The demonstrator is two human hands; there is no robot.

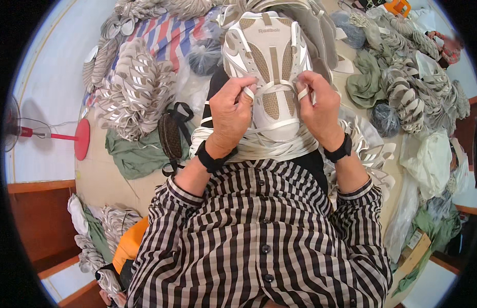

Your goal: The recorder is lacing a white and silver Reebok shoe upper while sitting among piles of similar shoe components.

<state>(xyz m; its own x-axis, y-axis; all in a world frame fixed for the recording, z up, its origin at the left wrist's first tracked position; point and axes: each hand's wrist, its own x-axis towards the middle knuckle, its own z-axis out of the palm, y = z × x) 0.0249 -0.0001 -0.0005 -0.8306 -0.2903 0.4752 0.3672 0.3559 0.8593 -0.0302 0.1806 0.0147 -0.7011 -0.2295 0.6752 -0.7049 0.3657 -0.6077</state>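
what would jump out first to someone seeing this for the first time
Dead centre, the left hand and right hand pinch the sides of a white and tan shoe upper held flat above a stack of white pieces. To the left lies a big heap of matching uppers on the table, and more heaps crowd the right side.

shoe upper point(269, 66) btwn both hands, stacked uppers point(135, 87) left, fan point(22, 131) far left.
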